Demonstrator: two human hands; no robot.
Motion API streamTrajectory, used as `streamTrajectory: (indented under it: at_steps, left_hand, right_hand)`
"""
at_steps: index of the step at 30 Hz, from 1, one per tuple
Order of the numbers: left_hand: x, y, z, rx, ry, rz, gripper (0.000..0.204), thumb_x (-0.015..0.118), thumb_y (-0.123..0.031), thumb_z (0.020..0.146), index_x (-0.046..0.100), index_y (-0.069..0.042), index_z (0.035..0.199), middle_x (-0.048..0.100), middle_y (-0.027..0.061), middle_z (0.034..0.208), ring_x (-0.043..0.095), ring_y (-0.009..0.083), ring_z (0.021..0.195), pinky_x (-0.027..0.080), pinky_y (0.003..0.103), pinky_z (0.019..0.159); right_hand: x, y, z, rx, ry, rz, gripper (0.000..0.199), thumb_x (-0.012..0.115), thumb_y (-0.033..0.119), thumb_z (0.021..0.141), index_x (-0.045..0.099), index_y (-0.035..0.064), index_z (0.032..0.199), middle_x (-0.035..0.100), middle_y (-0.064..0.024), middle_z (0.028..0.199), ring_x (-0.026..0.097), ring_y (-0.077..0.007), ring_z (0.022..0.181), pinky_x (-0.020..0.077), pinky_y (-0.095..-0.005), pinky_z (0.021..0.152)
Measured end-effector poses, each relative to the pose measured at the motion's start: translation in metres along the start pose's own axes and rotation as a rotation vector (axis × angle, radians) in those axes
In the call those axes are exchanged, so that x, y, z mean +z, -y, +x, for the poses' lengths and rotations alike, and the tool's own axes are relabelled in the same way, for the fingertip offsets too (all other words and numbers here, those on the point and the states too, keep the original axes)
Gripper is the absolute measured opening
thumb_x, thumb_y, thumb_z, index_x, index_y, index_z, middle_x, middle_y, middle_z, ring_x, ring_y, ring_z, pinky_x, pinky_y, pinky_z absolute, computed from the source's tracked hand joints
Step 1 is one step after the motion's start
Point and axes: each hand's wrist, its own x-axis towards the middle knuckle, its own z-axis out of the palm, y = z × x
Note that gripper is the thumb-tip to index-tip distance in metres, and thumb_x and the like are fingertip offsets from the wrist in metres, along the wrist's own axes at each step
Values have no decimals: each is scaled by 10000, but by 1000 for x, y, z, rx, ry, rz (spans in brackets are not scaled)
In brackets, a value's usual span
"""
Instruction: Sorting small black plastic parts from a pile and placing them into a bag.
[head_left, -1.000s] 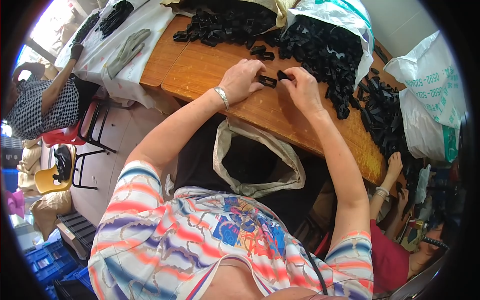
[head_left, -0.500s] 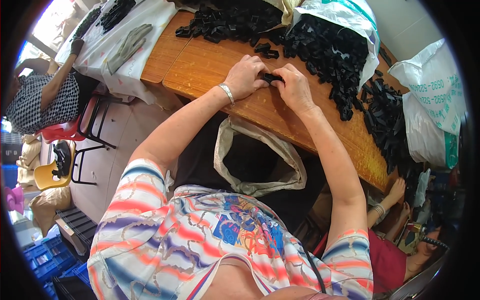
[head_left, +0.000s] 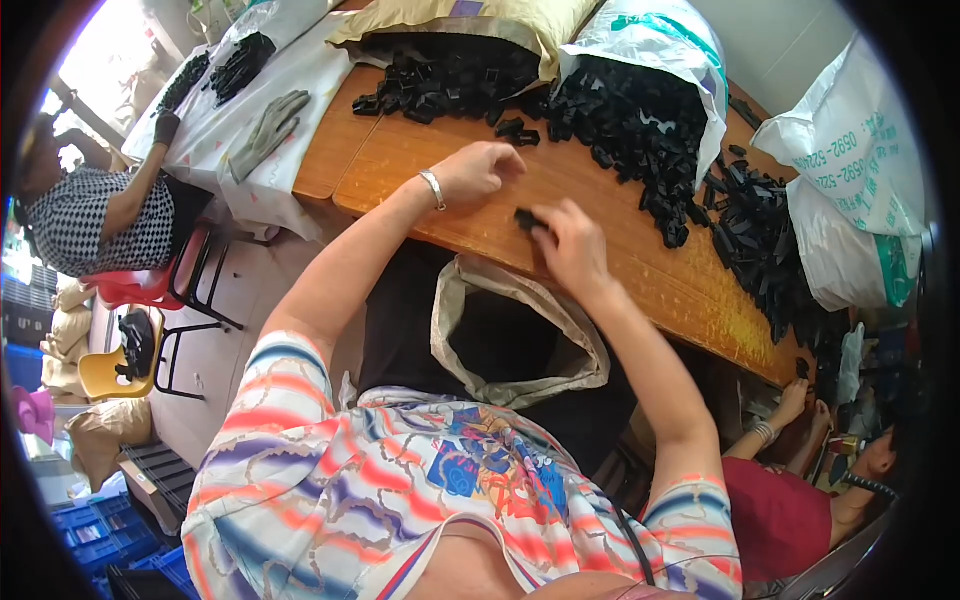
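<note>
Two sacks (head_left: 660, 40) of black plastic parts (head_left: 620, 130), spilling onto table (head_left: 610, 270).

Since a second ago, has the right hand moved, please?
Yes. The right hand, pinching a small black part, has drawn back from the pile of black parts toward the table's near edge, apart from the left hand.

This was a small workshop where people sorted parts by hand. A long wooden table (head_left: 640, 270) held heaps of little black plastic parts (head_left: 630, 130) spilling from big sacks (head_left: 850, 170) at twelve and two o'clock. Another worker (head_left: 90, 215) sat at nine o'clock.
</note>
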Motion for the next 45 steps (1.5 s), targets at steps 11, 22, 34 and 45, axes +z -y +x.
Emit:
streamTrajectory:
  at_steps: [11,22,34,45]
  left_hand:
    - [16,-14,49,-174,-351,859,292,724,-228,835,666,-64,1069,606,126,1074,579,314,1060,491,387,922]
    - [36,-43,-19,-8,-156,537,225,723,-137,786,678,-72,997,615,101,1011,559,299,1034,484,387,915]
    - [35,-32,-31,37,-279,458,317,771,-166,757,689,-96,1056,628,63,978,563,264,992,491,362,887]
    - [41,-24,-29,86,-292,521,243,785,-216,756,712,-100,957,619,56,924,555,266,928,486,358,835]
  right_hand:
    - [-7,42,-81,-121,235,221,159,724,106,796,685,65,944,648,-104,872,660,-315,771,546,-404,653]
    - [-33,-93,69,333,-128,-368,197,662,192,896,703,43,1019,669,-177,995,658,-365,922,523,-460,805]
    - [-22,-85,81,432,108,-224,203,773,168,816,636,54,913,697,-128,907,670,-324,874,525,-430,781]
    - [-12,-16,38,67,37,116,193,757,23,746,692,26,929,650,-114,874,659,-284,755,527,-366,685]
